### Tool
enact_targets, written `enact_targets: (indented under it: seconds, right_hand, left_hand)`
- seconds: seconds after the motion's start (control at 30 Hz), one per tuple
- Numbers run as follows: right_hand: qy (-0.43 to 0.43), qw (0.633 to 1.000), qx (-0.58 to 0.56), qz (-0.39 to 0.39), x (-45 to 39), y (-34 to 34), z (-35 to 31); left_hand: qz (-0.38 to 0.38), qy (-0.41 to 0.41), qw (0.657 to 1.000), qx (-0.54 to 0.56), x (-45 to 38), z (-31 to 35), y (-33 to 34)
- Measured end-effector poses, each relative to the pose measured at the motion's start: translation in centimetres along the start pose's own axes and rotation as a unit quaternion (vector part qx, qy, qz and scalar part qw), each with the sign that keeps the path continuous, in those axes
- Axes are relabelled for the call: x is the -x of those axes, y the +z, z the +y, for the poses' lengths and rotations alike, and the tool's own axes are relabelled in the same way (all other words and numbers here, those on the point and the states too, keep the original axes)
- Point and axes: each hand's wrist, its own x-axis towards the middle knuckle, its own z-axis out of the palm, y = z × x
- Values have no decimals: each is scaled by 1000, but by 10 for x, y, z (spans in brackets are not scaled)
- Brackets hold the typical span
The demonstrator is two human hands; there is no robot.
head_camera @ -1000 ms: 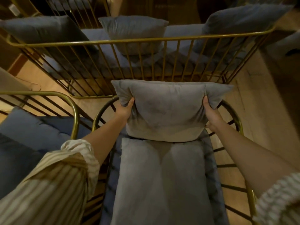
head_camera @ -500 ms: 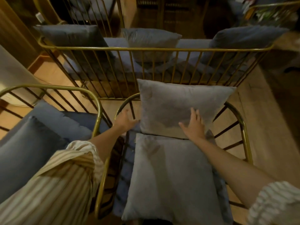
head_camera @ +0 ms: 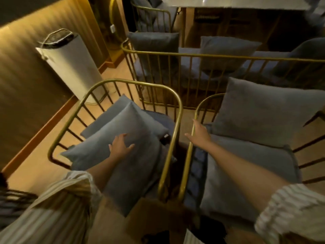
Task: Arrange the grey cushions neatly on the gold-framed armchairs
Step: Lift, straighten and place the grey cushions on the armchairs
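Cushions on the left gold wire-framed armchair [head_camera: 177, 110] look to be the step in hand: a soft grey square cushion [head_camera: 112, 138] lies skewed across the seat, one corner poking toward the front edge, a second grey cushion [head_camera: 112, 110] half under it toward the back rail. The left hand [head_camera: 121, 146] rests flat on the top cushion, fingers spread and gripping nothing. The right hand [head_camera: 198, 133] hangs open over the gap between the two chairs, near the rim of the right gold-framed armchair [head_camera: 189, 155], where a grey back cushion [head_camera: 263, 115] stands propped above a flat grey seat cushion [head_camera: 246, 173], looking tidy.

To do this well, I would take the skewed cushion by two opposite edges with both hands, lift it clear instead of dragging it, and stand it square against the back bars. Soft filling will sag, so a pat to plump it should help.

Underfoot is warm light wood flooring [head_camera: 44, 166]. A white cylindrical appliance [head_camera: 70, 67] stands by the ribbed wall, and a long gold-railed sofa [head_camera: 219, 57] with more grey cushions sits beyond. Lighting is dim and the view slightly blurred.
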Motion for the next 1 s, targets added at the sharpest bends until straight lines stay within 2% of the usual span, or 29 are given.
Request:
enact_targets:
  seconds: [0.13, 0.27, 0.37, 0.47, 0.57, 0.7, 0.8, 0.9, 1.0]
  right_hand:
    - [-4, 998, -50, -35, 18, 61, -57]
    - [11, 994, -80, -79, 26, 111, -91]
    - [45, 989, -75, -118, 26, 139, -102]
    - [80, 985, -70, -136, 17, 160, -102]
    - [117, 983, -75, -122, -5, 174, -104]
    - [158, 968, -165, -100, -41, 186, -111]
    - [185, 953, -225, -84, -62, 194, -118]
    - [186, 954, -222, -84, -84, 204, -122]
    - [199, 949, -228, -80, -109, 208, -123]
  left_hand:
    - [-7, -63, 998, 0, 9, -81, -41]
    - [-5, -120, 993, 5, 28, -151, -53]
    - [-10, -124, 988, 96, 44, -192, -51]
    - [8, -184, 973, 142, 53, -205, -50]
    - [19, -251, 954, 161, 52, -217, -39]
    - [12, -298, 932, 208, 45, -234, -20]
    - [5, -315, 918, 243, 36, -239, -4]
    - [14, -317, 898, 304, 23, -236, 12]
    - [-14, -293, 873, 390, 14, -232, 22]
